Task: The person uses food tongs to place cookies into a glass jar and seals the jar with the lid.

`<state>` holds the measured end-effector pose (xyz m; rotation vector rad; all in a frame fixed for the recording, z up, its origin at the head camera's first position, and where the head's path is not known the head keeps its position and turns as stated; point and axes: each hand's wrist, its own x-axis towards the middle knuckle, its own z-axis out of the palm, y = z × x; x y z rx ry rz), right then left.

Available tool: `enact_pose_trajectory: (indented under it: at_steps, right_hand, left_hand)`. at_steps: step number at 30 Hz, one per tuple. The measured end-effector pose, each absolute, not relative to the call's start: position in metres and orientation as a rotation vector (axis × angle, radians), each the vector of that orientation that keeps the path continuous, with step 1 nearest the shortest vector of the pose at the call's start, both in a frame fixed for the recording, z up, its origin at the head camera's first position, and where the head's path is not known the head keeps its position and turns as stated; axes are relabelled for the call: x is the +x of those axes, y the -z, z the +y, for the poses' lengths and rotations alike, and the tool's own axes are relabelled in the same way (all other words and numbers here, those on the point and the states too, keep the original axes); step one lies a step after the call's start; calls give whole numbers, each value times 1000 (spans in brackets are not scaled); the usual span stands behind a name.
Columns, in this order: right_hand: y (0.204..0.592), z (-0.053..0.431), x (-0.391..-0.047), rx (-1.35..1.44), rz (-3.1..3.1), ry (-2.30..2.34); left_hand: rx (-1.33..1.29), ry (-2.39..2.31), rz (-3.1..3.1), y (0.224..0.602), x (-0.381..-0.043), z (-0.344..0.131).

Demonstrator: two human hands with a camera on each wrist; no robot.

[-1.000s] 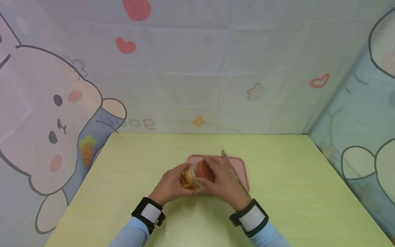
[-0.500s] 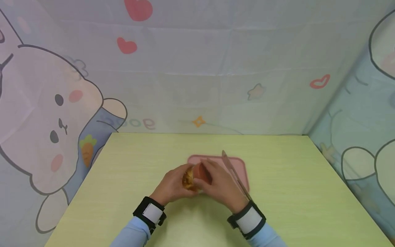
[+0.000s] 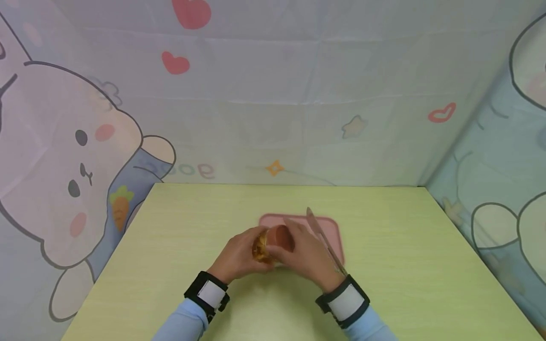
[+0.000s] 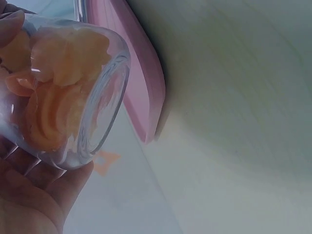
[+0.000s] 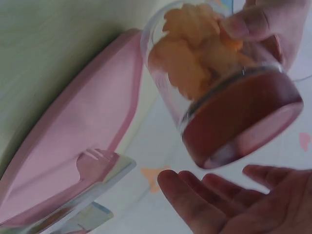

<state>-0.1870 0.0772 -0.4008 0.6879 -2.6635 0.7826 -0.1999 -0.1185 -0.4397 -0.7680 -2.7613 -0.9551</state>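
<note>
In the head view, my left hand (image 3: 241, 253) grips a clear jar (image 3: 259, 246) round its body, holding it on its side above the table. Orange, wavy-edged pieces (image 5: 187, 53) fill much of it. Its reddish-brown lid (image 5: 243, 117) points right, towards my right hand (image 3: 307, 253). The right thumb lies at the lid's near side in the head view. In the right wrist view the right hand's fingers (image 5: 219, 187) are fairly straight and spread, with a gap between them and the lid. The jar's clear base (image 4: 105, 105) faces the left wrist view.
Behind the hands, a pink tray (image 3: 337, 232) lies on the pale yellow table (image 3: 204, 208). A shiny knife (image 3: 315, 225) slants across the tray's right part, its near end by the right wrist. A cartoon-printed cloth (image 3: 256, 118) hangs beyond the table.
The right hand first wraps round the lid, then turns and shifts; now its fingers sit farther right and show more of the lid. The left hand keeps its grip on the jar.
</note>
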Motion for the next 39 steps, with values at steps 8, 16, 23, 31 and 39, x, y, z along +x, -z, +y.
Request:
enact_pose_trajectory:
  at_steps: [8,16,23,31,39]
  right_hand:
    - [397,90,-187,923,-2620,-800]
    - [398,87,-185,821,-2693,-841]
    - [399,78,-185,580,-2796,-861]
    - [399,79,-185,544,-2841,-858]
    - [400,89,-188,864,-2711,-769]
  left_hand:
    - [-777,938,-2741,439,-200,-119]
    - [-780,926,-2756,441,-201,-119]
    - [-778,923,-2769,441,-200,-120]
    - [-765,928,-2785,439,-199,-119]
    - [-774,919,-2773,438,-199,-118]
